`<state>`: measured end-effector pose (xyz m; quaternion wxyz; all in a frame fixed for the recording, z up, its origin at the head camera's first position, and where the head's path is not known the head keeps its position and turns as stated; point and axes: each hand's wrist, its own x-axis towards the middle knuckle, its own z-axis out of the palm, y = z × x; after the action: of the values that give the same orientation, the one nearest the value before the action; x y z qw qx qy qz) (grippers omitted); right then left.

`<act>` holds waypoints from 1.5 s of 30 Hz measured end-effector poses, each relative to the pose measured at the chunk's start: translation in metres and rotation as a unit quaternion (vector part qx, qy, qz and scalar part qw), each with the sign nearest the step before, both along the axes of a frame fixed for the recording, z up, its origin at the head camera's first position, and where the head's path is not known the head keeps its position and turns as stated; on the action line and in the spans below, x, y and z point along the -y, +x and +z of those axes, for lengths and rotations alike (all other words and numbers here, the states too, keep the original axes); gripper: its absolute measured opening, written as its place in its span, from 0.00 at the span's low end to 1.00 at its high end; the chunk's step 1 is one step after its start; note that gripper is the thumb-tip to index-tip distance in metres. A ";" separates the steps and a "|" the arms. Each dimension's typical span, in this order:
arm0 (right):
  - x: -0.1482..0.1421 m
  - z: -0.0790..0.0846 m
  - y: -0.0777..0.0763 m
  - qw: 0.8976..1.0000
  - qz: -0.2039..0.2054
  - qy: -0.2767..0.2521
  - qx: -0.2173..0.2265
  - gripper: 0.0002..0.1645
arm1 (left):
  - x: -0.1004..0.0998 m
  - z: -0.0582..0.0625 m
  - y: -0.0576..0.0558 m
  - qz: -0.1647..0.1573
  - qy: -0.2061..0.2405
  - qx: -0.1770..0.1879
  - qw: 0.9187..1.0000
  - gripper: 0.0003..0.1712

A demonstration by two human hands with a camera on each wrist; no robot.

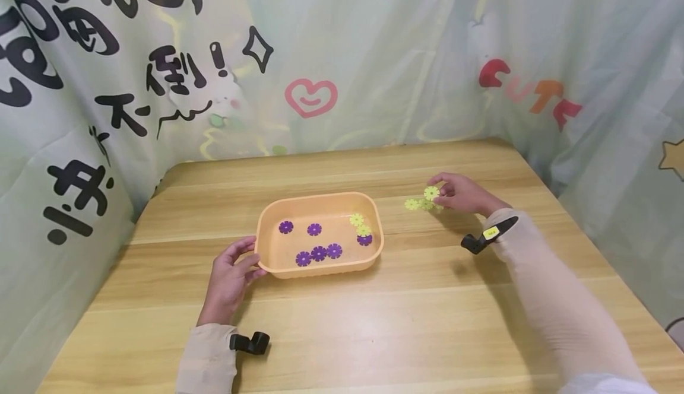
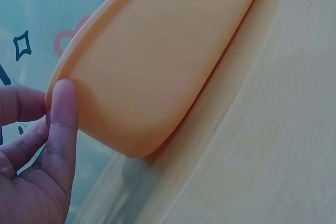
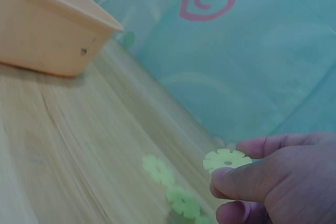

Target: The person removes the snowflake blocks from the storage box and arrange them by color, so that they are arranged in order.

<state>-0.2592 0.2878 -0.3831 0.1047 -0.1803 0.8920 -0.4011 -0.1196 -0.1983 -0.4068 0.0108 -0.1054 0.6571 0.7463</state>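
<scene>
An orange plastic basin (image 1: 320, 271) stands on the wooden table. My left hand (image 1: 230, 275) pinches its left rim, with the thumb (image 2: 64, 111) on the outer wall in the left wrist view. Inside lie several purple notched discs (image 1: 319, 254) and two yellow ones (image 1: 356, 220) at the right end, one overlapping a purple disc. My right hand (image 1: 462, 194) is right of the basin and pinches a yellow notched disc (image 3: 226, 159) between thumb and fingers, above the table. Beneath it, more yellow discs (image 3: 183, 201) lie on the wood, partly hidden by the hand in the head view.
The wooden table (image 1: 363, 334) reaches back to a pale printed curtain (image 1: 385, 56), which hangs behind it and along both sides. Each wrist wears a black camera mount, such as the right one (image 1: 487, 237).
</scene>
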 end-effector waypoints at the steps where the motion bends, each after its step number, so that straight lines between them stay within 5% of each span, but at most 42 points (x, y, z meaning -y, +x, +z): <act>1: -0.002 -0.001 0.001 1.000 -0.003 0.001 -0.001 0.23 | 0.000 0.000 0.000 0.001 0.001 0.000 1.000 0.24; 12: -0.025 -0.015 0.005 0.999 -0.027 0.032 -0.024 0.22 | 0.000 0.001 -0.002 0.001 -0.001 0.006 1.000 0.25; 21: -0.038 -0.021 0.008 0.998 -0.044 0.038 0.009 0.23 | 0.000 0.001 -0.002 0.003 0.007 0.004 1.000 0.25; 45: -0.041 -0.017 0.007 0.991 -0.047 0.123 -0.036 0.22 | 0.000 0.000 -0.002 0.006 0.007 0.005 1.000 0.25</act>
<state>-0.2519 0.3287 -0.3998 0.0750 -0.1387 0.9453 -0.2857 -0.1217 -0.1985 -0.4072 0.0106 -0.1130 0.6514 0.7502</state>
